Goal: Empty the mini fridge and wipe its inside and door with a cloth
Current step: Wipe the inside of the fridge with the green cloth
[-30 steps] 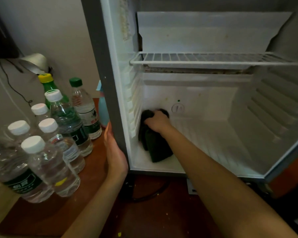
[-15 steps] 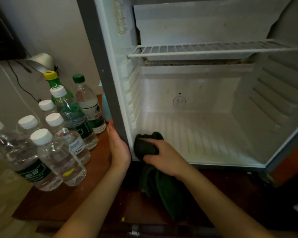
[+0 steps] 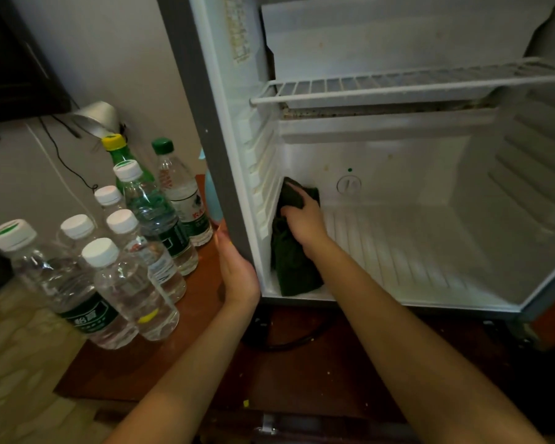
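Presently, centre of frame: the right hand presses a dark green cloth into the lower left back corner of the mini fridge, its grip closed on the cloth's upper fold, the rest trailing along the floor to the front lip; the left hand, grip flat and holding nothing, rests against the cabinet's outer left edge; the wire shelf and the floor carry nothing else, so emptying appears done; the bottles stand grouped on the wooden surface at lower left; wiping appears to be at the interior's left side; marks show on the back wall; shelf, right wall and door (not plainly in view) seem left to do.
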The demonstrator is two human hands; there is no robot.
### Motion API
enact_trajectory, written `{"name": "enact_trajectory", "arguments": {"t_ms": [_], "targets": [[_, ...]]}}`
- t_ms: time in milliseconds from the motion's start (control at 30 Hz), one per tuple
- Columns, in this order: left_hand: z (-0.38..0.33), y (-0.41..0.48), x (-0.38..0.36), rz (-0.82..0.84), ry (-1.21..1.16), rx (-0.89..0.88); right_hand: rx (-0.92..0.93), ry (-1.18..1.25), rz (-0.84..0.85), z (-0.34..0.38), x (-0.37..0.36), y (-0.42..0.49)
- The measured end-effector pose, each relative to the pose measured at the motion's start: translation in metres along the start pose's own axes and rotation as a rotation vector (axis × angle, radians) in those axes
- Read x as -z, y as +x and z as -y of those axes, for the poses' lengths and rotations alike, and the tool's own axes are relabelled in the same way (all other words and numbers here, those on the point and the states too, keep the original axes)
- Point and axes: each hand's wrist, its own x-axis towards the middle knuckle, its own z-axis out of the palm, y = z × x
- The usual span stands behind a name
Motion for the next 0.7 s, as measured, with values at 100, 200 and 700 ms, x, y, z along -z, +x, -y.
{"name": "enact_trajectory", "arguments": {"t_ms": [100,200,700], "targets": [[-0.001,0.0,-0.001,0.003,-0.027,0.006,0.075,0.01,0.025,-0.008,-0.001,-0.052],[-0.003,0.001,-0.001,0.009,-0.03,-0.032,0.12,0.001,0.122,-0.019,0.001,-0.116],[-0.009,-0.002,0.001,0.027,0.029,-0.002,0.134,-0.083,0.25,-0.017,0.019,-0.134]]}}
